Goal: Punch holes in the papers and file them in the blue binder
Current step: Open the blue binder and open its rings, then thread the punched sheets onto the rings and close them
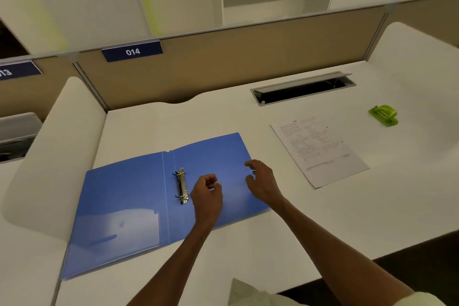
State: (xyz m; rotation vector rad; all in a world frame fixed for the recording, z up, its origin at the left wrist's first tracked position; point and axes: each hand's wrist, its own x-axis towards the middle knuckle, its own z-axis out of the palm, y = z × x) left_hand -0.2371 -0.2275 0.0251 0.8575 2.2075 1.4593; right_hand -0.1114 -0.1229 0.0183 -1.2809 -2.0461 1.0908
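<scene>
The blue binder (129, 196) lies flat and open on the white desk, its metal ring mechanism (182, 186) on the right half beside the spine. My left hand (207, 192) hovers just right of the rings, fingers curled, holding nothing. My right hand (260, 180) rests at the binder's right edge with fingers spread. The printed papers (319, 150) lie to the right of the binder, apart from it. A green hole punch (383, 115) sits farther right and back.
A cable tray slot (303, 89) with a raised lid is set into the desk (273, 243) behind the papers. A beige partition (223, 64) labelled 014 closes the back. A white side panel (57, 156) borders the left, touching the binder's left cover.
</scene>
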